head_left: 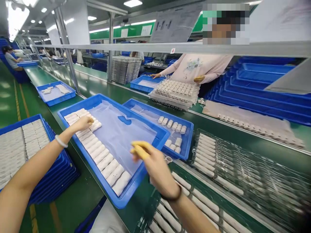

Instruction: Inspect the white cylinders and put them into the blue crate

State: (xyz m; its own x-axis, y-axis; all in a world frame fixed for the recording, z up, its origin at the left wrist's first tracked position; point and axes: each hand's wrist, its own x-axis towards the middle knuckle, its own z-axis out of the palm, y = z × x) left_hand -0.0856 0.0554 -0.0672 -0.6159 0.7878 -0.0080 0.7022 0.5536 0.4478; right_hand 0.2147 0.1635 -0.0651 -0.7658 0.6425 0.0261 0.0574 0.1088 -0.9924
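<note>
- White rolls (102, 156) lie side by side in the large blue tray (132, 187), along its edge from ten o'clock down to six.
- Left hand (84, 123) is on the rolls at ten o'clock; whether it grips one, I cannot tell.
- Right hand (153, 160), well apart from it, is at four o'clock, fingers bent and blurred; grip unclear.
- Second blue tray (189, 140), at two o'clock, bears short rolls (169, 124).

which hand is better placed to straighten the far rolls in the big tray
Probably the left hand: it is at the far rolls; the right hand hovers over the tray's rim.
</note>
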